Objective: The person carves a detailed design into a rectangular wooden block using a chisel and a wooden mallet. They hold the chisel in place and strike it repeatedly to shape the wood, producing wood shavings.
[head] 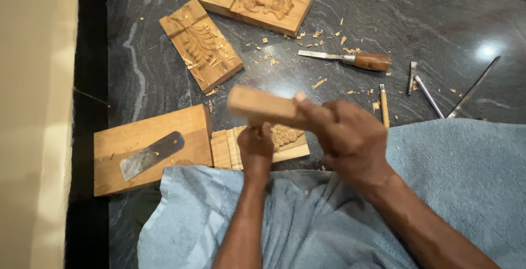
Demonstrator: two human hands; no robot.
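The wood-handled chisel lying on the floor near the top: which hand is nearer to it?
Right. The right hand, gripping a wooden mallet, is below the wood-handled chisel. The left hand is farther down-left, over the carved wood block.

head view looks steeply down, close.
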